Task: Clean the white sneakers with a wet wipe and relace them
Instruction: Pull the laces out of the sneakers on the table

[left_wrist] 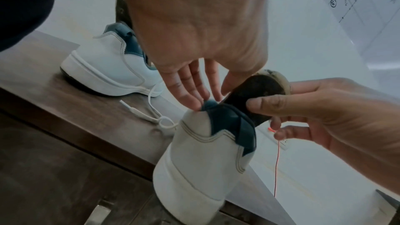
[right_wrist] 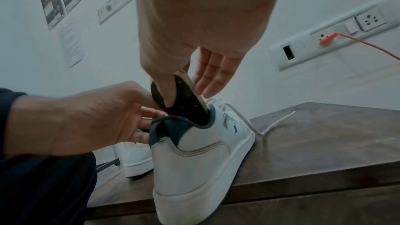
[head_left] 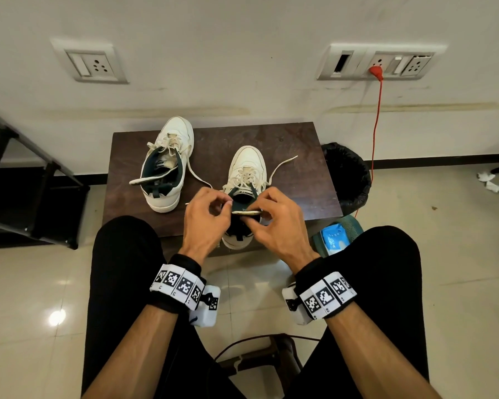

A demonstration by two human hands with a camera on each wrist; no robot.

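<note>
At the left of the head view, the far sneaker [head_left: 167, 165] stands on the dark wooden table [head_left: 294, 156], toe to the wall; it is off-white leather with a dark navy lining, its laces loose, and its insole [head_left: 152, 177] juts out of the opening toward the left. Just right of centre, the near sneaker [head_left: 247, 180] sits at the table's front edge, heel toward you, with the same navy collar and tan double stitching round the heel. One lace end [head_left: 284, 164] trails off to its right across the table.

Your left hand [head_left: 206, 217] rests its lightly bent fingertips on the left side of the collar, gripping nothing that you can see. Your right hand [head_left: 280, 220] pinches the raised heel end of the near shoe's insole [left_wrist: 257, 95], thumb on its dark top face; the front of it is still tucked inside the shoe.

Lower right of the table, a blue wet-wipe pack [head_left: 333, 239] lies on something green, and a black-lined bin [head_left: 347, 174] stands beside the table.
</note>
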